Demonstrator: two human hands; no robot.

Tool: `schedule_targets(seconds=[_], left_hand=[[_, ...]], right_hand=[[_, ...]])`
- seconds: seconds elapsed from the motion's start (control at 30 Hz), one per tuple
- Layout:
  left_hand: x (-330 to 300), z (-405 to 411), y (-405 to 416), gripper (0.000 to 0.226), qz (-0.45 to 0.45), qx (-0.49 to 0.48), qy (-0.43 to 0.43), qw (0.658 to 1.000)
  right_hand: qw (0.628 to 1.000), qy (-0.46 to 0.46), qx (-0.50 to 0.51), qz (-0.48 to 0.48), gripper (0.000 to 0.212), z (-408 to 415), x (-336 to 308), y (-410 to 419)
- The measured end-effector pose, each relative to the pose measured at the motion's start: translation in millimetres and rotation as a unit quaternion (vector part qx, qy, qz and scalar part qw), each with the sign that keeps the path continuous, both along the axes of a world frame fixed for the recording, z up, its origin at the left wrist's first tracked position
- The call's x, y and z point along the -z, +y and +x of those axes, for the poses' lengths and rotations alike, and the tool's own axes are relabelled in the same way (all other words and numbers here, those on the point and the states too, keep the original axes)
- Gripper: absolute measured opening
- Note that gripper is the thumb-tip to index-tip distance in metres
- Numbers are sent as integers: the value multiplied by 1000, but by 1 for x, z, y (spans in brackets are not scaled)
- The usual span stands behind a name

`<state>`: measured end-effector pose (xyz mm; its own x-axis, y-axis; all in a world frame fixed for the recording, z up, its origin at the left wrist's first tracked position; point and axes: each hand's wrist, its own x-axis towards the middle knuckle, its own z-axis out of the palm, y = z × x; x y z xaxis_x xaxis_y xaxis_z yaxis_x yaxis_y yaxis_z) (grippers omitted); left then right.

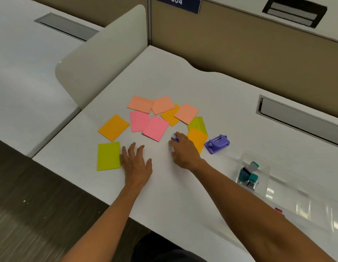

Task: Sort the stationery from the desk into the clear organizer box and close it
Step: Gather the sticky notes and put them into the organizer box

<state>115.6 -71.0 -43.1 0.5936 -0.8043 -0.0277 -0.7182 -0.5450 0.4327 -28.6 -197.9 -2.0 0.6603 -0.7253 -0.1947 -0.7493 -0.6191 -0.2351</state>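
Pickup step: the right hand grips a small blue-white item mid-desk; the left hand rests flat, open. Next, carry it to the clear organizer box near the right edge.

Head camera looks steeply down over desk.

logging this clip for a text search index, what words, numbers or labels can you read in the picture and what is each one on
"304": white digits on the dark blue sign plate fixed to the tan cubicle partition wall, cut off by the top edge of the picture.
Small blue and white object under the right hand: any print is too blurred and covered to read.
Coloured paper sticky notes: blank on the faces that show.
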Motion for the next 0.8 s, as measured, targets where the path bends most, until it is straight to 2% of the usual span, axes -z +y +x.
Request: schedule_targets(seconds=[0.13, 0.23, 0.37, 0.47, 0.63, 0.8], left_hand=[[1, 0, 6, 60, 23, -47, -31, 998], [0, 3, 12, 70, 32, -95, -56, 993], [5, 11, 21, 90, 83, -149, -20, 985], [5, 5, 22, 91, 105, -116, -24, 987], [-18, -28, 18, 83, 72, -45, -25, 996], [-33, -61, 18, 54, 72, 26, -44, 996]], right_hand=[[1000, -21, -6, -8, 39, 0, 3, 10], [999, -23, -25, -28, 25, -5, 2, 19], [999, -28, -33, -17, 21, -15, 1, 31], [999, -47, -18, 21, 20, -25, 0, 37], [995, -63, 15, 80, 21, -50, -9, 42], [987, -117, 46, 100, 26, -79, -25, 51]])
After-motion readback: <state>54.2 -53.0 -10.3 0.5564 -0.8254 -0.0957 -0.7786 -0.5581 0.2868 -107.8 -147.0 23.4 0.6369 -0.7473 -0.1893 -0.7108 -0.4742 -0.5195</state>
